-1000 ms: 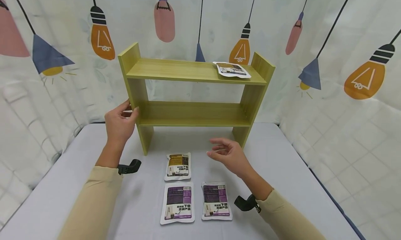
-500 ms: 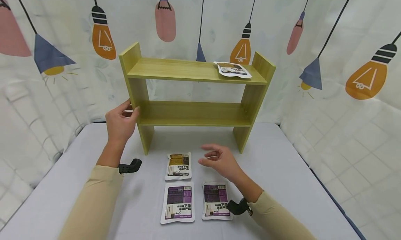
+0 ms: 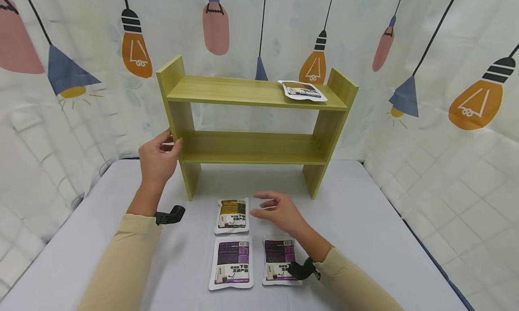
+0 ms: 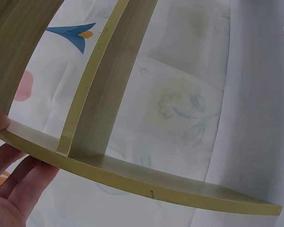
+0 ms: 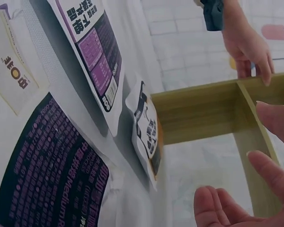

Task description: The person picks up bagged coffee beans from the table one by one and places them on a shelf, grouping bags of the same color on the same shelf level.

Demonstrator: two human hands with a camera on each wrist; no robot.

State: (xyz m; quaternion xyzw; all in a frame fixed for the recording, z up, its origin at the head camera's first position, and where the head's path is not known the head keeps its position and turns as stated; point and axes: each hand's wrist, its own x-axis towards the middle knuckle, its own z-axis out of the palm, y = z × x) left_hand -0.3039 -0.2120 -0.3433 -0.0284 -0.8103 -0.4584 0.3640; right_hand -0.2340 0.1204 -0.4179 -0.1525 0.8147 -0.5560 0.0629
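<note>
The brown-topped packet [image 3: 232,215] lies flat on the table [image 3: 365,221] before the shelf [image 3: 251,121], long axis pointing away from the person; the right hand [image 3: 279,210] hovers just beside it, fingers loosely spread; the left hand [image 3: 157,160] grips the shelf's left upright.

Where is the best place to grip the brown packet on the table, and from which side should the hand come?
The brown packet lies flat, so probably pinch its right edge, coming from the right: the open right hand hovers beside that edge, and the purple packet sits close below.
</note>
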